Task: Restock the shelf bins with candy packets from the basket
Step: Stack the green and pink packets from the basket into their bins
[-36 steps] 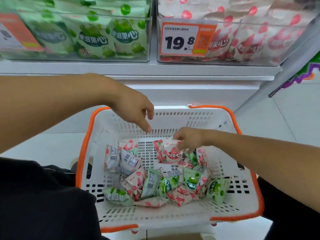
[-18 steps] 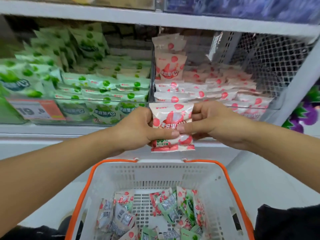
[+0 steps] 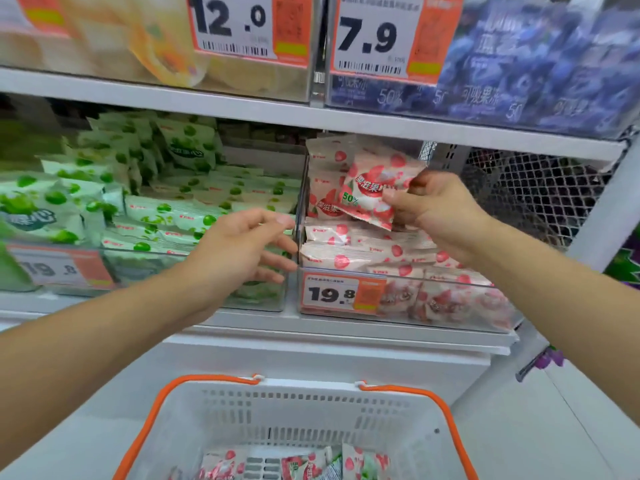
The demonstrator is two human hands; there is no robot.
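Observation:
My right hand (image 3: 431,211) pinches a pink strawberry candy packet (image 3: 372,188) and holds it tilted above the clear right-hand bin (image 3: 398,299), which is full of pink packets. My left hand (image 3: 242,249) hovers with spread, relaxed fingers in front of the divide between that bin and the green-packet bin (image 3: 145,268); it holds nothing. Below, the white basket with orange rim (image 3: 311,407) stands near me, with pink and green packets (image 3: 298,465) showing at its bottom.
A price tag reading 19.8 (image 3: 341,294) sits on the pink bin's front. The upper shelf (image 3: 311,116) carries bins of yellow and blue packets with tags 12.0 and 7.9. A metal mesh panel (image 3: 530,192) closes the right end of the shelf.
The packet left the basket, was held by both hands in front of the shelf, and now my right hand alone holds it higher over the pink bin. My left hand has let go.

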